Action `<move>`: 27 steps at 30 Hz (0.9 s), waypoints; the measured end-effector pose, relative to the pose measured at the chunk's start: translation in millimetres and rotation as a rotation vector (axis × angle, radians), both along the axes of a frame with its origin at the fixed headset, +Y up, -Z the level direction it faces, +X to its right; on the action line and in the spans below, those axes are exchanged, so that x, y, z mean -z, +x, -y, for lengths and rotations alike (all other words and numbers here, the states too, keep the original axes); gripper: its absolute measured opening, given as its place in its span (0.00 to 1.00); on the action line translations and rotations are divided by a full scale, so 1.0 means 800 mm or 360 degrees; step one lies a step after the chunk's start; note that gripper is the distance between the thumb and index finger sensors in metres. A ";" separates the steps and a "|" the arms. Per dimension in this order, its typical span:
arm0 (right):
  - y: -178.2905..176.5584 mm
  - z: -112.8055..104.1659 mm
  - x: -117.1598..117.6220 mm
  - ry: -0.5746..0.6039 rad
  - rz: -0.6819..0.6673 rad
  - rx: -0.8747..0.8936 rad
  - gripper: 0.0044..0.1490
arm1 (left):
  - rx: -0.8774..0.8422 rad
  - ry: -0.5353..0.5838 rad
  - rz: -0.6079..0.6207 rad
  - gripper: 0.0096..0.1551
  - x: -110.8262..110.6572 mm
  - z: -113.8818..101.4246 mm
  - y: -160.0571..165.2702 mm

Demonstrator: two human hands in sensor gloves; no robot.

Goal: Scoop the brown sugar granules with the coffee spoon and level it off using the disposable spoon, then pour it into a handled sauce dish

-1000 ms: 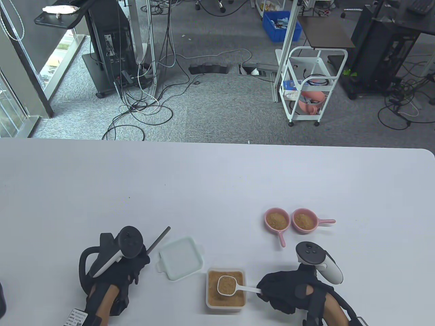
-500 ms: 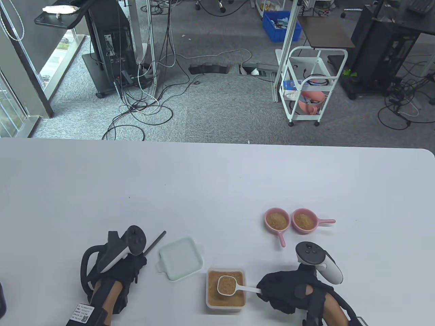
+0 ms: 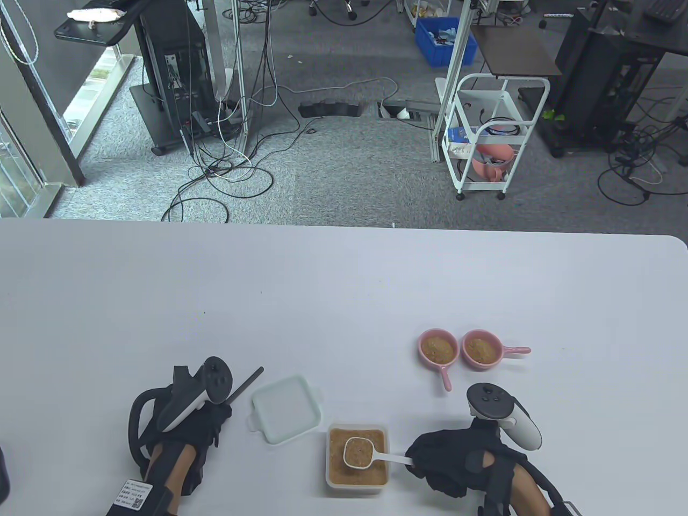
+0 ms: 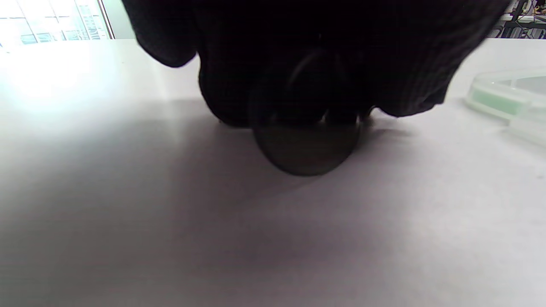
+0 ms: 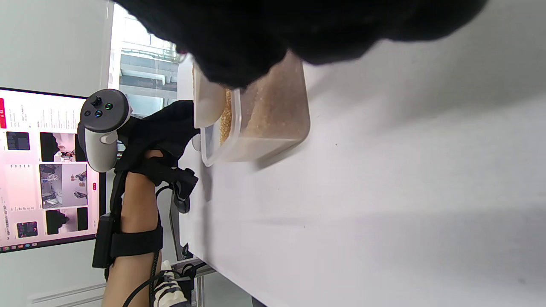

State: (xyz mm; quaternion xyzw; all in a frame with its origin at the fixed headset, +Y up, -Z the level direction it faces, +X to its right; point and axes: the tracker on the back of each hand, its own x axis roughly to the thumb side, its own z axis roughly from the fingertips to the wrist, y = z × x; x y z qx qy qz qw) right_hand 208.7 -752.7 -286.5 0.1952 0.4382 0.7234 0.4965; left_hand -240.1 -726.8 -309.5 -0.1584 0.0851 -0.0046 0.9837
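White coffee spoon [image 3: 359, 451]: heaped, over the sugar tub [image 3: 357, 480], gripped by right hand [image 3: 457, 466].
Left hand [image 3: 193, 427]: left of tub, curled round dark disposable spoon [image 3: 246, 384].

A white table [image 3: 322, 290] fills the lower half of the table view, its far right corner rounded. Near the bottom centre a clear tub [image 3: 357, 477] of brown sugar stands on it. Just to the upper left of the tub lies a translucent square lid [image 3: 285, 409], flat on the surface. To the lid's left a dark stick-like handle [image 3: 248, 381] lies slanted on the table. To the right of centre two pink dishes [image 3: 438, 348] [image 3: 482, 349] sit side by side, touching, both holding sugar.
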 end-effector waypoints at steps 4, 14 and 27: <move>0.000 0.000 0.000 0.0001 -0.0002 -0.0004 0.27 | 0.0028 0.0005 -0.0007 0.23 -0.001 -0.001 0.001; -0.001 0.000 0.000 0.0006 -0.0001 -0.0007 0.27 | 0.0048 0.0011 -0.0021 0.25 -0.001 -0.002 0.000; 0.001 -0.001 0.000 0.0014 0.0006 0.0005 0.27 | 0.0007 0.0116 -0.0020 0.34 -0.006 -0.019 -0.005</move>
